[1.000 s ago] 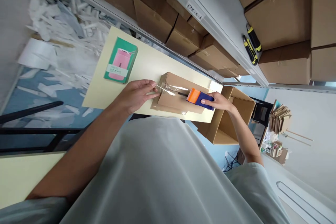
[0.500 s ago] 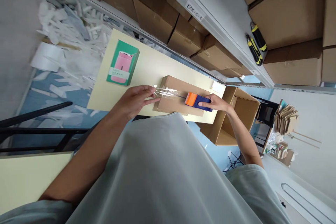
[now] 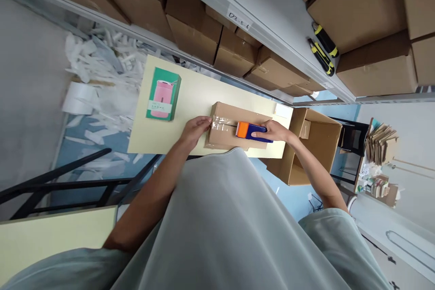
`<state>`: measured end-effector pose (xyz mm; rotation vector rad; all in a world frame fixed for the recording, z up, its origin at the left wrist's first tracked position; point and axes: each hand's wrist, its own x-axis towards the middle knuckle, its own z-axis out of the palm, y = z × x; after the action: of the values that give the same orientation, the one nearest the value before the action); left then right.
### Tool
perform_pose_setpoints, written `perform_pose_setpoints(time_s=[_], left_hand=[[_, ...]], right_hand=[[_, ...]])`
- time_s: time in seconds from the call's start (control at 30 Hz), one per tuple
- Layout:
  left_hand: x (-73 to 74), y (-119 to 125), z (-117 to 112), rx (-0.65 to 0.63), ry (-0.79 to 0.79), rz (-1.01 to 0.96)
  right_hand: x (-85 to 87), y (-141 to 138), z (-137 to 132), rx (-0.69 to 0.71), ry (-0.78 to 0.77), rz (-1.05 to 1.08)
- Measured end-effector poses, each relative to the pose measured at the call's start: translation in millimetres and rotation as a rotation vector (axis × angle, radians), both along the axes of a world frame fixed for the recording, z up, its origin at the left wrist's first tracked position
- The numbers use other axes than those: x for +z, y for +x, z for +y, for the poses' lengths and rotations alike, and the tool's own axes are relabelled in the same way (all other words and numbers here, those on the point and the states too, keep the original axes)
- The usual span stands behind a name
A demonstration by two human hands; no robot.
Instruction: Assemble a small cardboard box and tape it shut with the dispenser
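A closed brown cardboard box (image 3: 226, 138) lies on the pale yellow table. Clear tape (image 3: 222, 123) runs over its top seam from the left end to the tape dispenser (image 3: 252, 131), which is dark blue with an orange front. My right hand (image 3: 277, 131) is wrapped round the back of that dispenser, which rests on the box top. At the box's left end, my left hand (image 3: 197, 129) has its fingers together on the tape's end, against the edge. Its fingertips are partly hidden.
A green box with a pink cup picture (image 3: 163, 95) lies on the table's (image 3: 193, 93) left part. Past the right edge stands a large open carton (image 3: 314, 145). Shelves of cartons (image 3: 234, 52) line the far side, with two yellow-black utility knives (image 3: 322, 52) above. White scraps (image 3: 108, 90) cover the floor.
My left hand has brought the loose tape end in to the box's left edge. The dispenser has shifted slightly left on the box. The camera view has turned a little.
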<state>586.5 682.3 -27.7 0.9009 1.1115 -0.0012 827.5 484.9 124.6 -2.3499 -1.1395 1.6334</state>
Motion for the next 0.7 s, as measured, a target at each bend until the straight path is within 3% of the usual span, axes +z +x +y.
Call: perform_pose_setpoints(time_s=[0.13, 0.3, 0.43, 0.57, 0.7], left_hand=[[3.9, -10.7, -6.7, 0.037, 0.285, 0.113], [29.4, -9.3, -14.6, -0.117, 0.542, 0.067], [39.2, 3.3, -23.0, -0.141, 0.609, 0.116], [34.2, 5.7, -26.5, -0.137, 0.61, 0.106], [28.6, 2.7, -27.3, -0.105, 0.617, 0.07]], right_hand=[[-1.2, -1.9, -1.9, -0.006, 0.012, -0.035], [-0.8, -2.1, -3.2, -0.002, 0.046, -0.025], [-5.1, -3.5, -4.3, 0.01, 0.075, -0.051], [-8.9, -4.9, -6.5, 0.025, 0.102, -0.057], [-0.9, -3.7, -19.4, 0.019, 0.071, -0.052]])
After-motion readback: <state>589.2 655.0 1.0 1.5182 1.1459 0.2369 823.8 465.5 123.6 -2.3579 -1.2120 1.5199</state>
